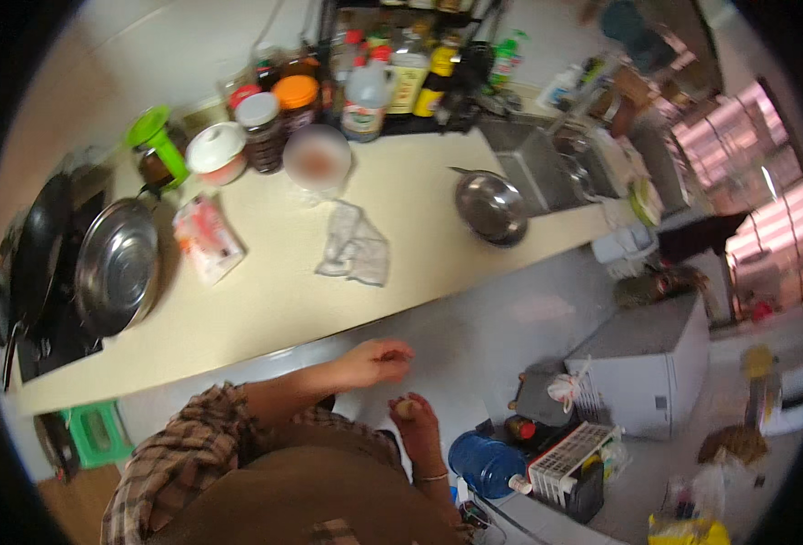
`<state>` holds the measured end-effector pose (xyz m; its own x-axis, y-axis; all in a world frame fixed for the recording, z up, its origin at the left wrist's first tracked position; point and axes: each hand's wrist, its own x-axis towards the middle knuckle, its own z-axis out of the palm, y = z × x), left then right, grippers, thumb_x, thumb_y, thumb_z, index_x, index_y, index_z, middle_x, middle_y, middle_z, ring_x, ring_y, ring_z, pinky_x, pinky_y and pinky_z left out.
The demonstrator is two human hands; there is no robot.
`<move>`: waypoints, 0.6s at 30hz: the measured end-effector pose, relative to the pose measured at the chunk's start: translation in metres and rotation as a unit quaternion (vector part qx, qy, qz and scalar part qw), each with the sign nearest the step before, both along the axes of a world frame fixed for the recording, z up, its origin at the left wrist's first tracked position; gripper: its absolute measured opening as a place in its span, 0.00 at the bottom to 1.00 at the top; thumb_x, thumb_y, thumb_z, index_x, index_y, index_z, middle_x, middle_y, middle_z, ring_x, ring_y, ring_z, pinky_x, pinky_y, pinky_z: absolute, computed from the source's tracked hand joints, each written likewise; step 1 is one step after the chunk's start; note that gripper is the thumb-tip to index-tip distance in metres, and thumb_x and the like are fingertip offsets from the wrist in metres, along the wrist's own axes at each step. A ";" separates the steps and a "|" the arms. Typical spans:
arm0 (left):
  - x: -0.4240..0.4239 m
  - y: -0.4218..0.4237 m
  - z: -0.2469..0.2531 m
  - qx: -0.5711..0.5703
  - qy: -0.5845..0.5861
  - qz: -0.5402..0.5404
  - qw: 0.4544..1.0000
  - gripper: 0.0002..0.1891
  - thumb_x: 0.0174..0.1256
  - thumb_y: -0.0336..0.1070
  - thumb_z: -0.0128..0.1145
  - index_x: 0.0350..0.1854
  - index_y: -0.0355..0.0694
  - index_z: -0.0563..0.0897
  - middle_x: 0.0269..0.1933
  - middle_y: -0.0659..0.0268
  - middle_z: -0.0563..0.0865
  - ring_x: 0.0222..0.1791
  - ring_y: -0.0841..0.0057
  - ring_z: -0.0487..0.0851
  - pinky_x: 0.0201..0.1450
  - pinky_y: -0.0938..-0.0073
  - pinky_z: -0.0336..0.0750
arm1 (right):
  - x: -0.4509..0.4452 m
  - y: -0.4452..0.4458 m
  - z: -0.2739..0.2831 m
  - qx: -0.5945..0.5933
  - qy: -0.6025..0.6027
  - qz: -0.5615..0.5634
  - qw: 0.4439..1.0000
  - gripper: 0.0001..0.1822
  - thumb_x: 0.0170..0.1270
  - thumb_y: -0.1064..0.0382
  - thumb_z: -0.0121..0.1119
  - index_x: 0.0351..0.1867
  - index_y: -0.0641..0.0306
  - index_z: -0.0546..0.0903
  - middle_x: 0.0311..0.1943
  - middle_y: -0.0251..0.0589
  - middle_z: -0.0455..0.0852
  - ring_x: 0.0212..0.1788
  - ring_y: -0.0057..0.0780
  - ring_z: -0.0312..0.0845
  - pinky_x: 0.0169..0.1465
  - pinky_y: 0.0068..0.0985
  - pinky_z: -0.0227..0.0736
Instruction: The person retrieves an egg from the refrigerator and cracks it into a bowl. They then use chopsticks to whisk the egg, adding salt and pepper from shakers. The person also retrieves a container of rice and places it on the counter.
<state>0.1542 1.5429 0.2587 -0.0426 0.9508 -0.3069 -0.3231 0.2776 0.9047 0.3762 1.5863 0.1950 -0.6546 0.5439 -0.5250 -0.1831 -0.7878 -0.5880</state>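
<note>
My left hand (372,362) hangs in the air beyond the counter's front edge, blurred, its fingers loosely curled and apart. I see nothing in it. Lower and to the right, my right hand (418,424) is raised close to my body. Its fingers are closed around a small pale roundish item (408,409), mostly covered and too blurred to identify. On the cream countertop (272,300) ahead lies a crumpled pale cloth (353,245). A stainless steel bowl (491,208) stands to the right of it, near the sink (534,177).
At left are a steel basin (118,266), a dark pan (40,238) and a printed packet (207,238). Jars (261,129), a lidded white bowl (217,153) and bottles (367,99) line the wall. On the floor are a blue water jug (486,463), a white crate (572,456) and a green stool (98,432).
</note>
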 end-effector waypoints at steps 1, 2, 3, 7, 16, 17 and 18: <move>-0.007 0.005 -0.003 -0.002 0.023 0.000 1.000 0.16 0.67 0.33 0.55 0.55 0.37 0.73 0.45 0.63 0.81 0.43 0.78 0.79 0.47 0.74 0.75 | -0.009 0.006 0.015 -0.007 -0.051 -0.012 0.999 0.14 0.65 0.63 0.56 0.49 0.64 0.72 0.41 0.44 0.79 0.46 0.38 0.78 0.48 0.33 0.77; -0.011 0.006 -0.009 -0.016 0.014 0.012 1.000 0.15 0.67 0.33 0.55 0.55 0.37 0.74 0.44 0.63 0.81 0.41 0.77 0.79 0.47 0.75 0.74 | -0.014 0.014 0.023 -0.022 -0.059 0.004 0.998 0.13 0.66 0.62 0.55 0.48 0.63 0.72 0.40 0.43 0.79 0.45 0.37 0.78 0.46 0.32 0.78; -0.014 0.004 -0.020 -0.024 -0.003 0.042 0.999 0.15 0.67 0.32 0.56 0.54 0.37 0.74 0.43 0.64 0.81 0.41 0.77 0.80 0.46 0.76 0.74 | -0.016 0.022 0.026 -0.032 -0.069 0.016 0.997 0.12 0.66 0.60 0.55 0.47 0.62 0.73 0.39 0.42 0.79 0.45 0.35 0.79 0.44 0.31 0.78; -0.018 -0.016 -0.059 -0.055 -0.012 0.115 0.992 0.17 0.65 0.32 0.57 0.54 0.36 0.74 0.42 0.63 0.81 0.40 0.76 0.80 0.45 0.76 0.75 | -0.014 0.055 -0.024 -0.038 -0.069 0.101 0.992 0.11 0.64 0.61 0.57 0.46 0.60 0.75 0.38 0.40 0.80 0.42 0.38 0.79 0.45 0.31 0.77; 0.058 -0.046 -0.132 -0.261 0.006 0.253 0.932 0.21 0.64 0.36 0.59 0.58 0.36 0.72 0.40 0.63 0.83 0.37 0.77 0.82 0.40 0.76 0.76 | -0.090 0.112 -0.155 -0.144 -0.072 0.248 0.955 0.20 0.59 0.68 0.56 0.54 0.54 0.73 0.50 0.38 0.75 0.44 0.36 0.76 0.40 0.35 0.75; 0.067 -0.049 -0.143 -0.274 0.017 0.264 0.925 0.21 0.64 0.37 0.59 0.58 0.37 0.72 0.40 0.63 0.83 0.37 0.76 0.82 0.40 0.76 0.76 | -0.102 0.106 -0.170 -0.156 -0.054 0.226 0.960 0.21 0.58 0.69 0.56 0.55 0.53 0.72 0.52 0.38 0.74 0.45 0.35 0.76 0.41 0.36 0.75; 0.075 -0.045 -0.142 -0.269 0.014 0.277 0.922 0.21 0.65 0.37 0.59 0.58 0.37 0.72 0.40 0.63 0.83 0.37 0.76 0.82 0.40 0.76 0.76 | -0.113 0.103 -0.186 -0.168 -0.039 0.201 0.964 0.23 0.58 0.69 0.56 0.56 0.52 0.71 0.54 0.37 0.72 0.46 0.35 0.76 0.41 0.37 0.75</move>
<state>0.2287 1.4978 0.1167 -0.4921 0.4912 -0.7188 -0.5287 0.4874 0.6950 0.2636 1.6893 0.0086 -0.7290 0.0442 -0.6831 0.2115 -0.9345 -0.2862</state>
